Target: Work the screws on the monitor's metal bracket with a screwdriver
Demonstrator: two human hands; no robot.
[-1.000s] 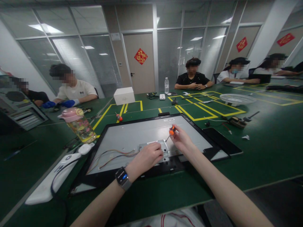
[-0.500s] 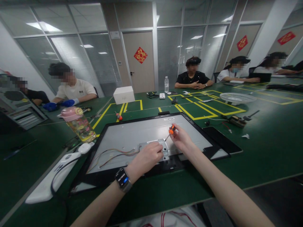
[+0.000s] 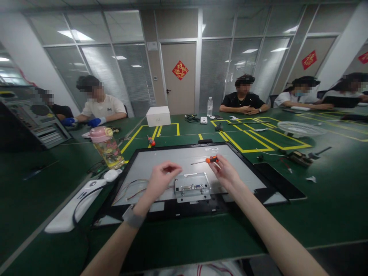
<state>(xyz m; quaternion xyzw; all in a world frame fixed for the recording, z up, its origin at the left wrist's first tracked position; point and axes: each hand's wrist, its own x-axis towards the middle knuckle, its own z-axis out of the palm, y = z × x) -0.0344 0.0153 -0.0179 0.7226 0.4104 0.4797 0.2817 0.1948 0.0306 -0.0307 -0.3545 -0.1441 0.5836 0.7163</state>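
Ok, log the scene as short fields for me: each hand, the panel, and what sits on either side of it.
Right hand: holds an orange-and-black screwdriver, tip pointing left
Left hand: over the panel, fingers curled; cannot tell if they pinch anything
On panel: metal box near its front edge, thin wires to the box's left
Left of panel: pink-lidded bottle, white power strip
Right of panel: flat black slab

Panel (image 3: pixel 244 168) flat on table (image 3: pixel 201 234), metal housing (image 3: pixel 191 188) on it toward 6 o'clock. From panel centre: power strip (image 3: pixel 71 207) at 9, drinking bottle (image 3: pixel 107 147) at 10, computer case (image 3: pixel 31 115) beyond bottle, box (image 3: pixel 158 117) at 11.
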